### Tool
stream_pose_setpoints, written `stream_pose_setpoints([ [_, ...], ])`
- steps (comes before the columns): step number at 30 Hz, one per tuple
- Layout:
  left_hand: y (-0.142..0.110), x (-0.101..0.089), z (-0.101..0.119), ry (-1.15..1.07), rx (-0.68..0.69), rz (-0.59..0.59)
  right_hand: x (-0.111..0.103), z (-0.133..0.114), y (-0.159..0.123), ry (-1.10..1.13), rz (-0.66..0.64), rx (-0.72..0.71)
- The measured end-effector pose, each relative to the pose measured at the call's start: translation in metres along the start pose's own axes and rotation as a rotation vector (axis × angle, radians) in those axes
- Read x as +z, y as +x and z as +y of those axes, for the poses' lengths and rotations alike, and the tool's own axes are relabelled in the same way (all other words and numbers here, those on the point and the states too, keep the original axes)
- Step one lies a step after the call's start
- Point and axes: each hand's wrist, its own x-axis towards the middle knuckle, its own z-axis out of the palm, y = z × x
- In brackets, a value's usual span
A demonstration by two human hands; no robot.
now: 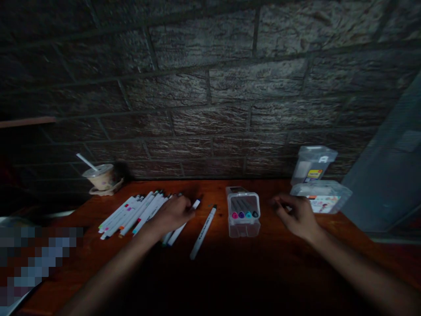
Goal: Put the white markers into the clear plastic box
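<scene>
My left hand [174, 213] reaches over a spread of white markers [131, 215] with coloured caps. Its fingers are closed on one marker [196, 203] with a dark cap, which slants under the hand. Just right of it, a single marker [203, 232] lies apart on the wooden table [263, 272]. A small clear plastic case [244, 228] stands between my hands, with several markers inside showing pink, purple, blue and dark ends. My right hand [297, 215] hovers right of the case, thumb and finger brought together, with nothing visible in them.
Behind my right hand are a clear plastic box lid [332, 197] with a printed label and a taller clear container [312, 164]. At the back left stands a cup [101, 176] with a straw. A brick wall [210, 96] borders the table's far side.
</scene>
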Motion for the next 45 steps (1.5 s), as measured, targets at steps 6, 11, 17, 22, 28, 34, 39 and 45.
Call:
stream_pose_setpoints([
  [6,0.000,-0.007,0.019,-0.206,0.074,0.131,-0.006,0.001,0.002,-0.015,0.052,-0.027],
  [11,-0.018,-0.003,0.043,-0.308,0.221,0.396,-0.012,-0.017,-0.004,0.023,0.132,-0.084],
  [17,-0.050,0.012,0.077,-0.050,0.781,0.594,0.005,-0.075,-0.030,0.308,-0.027,-0.337],
  [22,-0.051,0.020,0.087,-0.084,0.831,0.522,0.007,-0.092,-0.035,0.251,-0.036,-0.408],
  [28,-0.040,0.019,0.072,-0.283,0.725,0.540,0.001,-0.076,-0.029,0.260,0.071,-0.210],
  [34,-0.042,0.020,0.070,-0.482,0.643,0.459,0.004,-0.078,-0.028,0.305,0.021,-0.126],
  [39,-0.047,0.025,0.072,-0.589,0.505,0.393,0.007,-0.081,-0.030,0.422,0.008,-0.010],
  [45,-0.052,0.024,0.075,-0.770,0.391,0.378,0.008,-0.081,-0.029,0.613,-0.037,0.175],
])
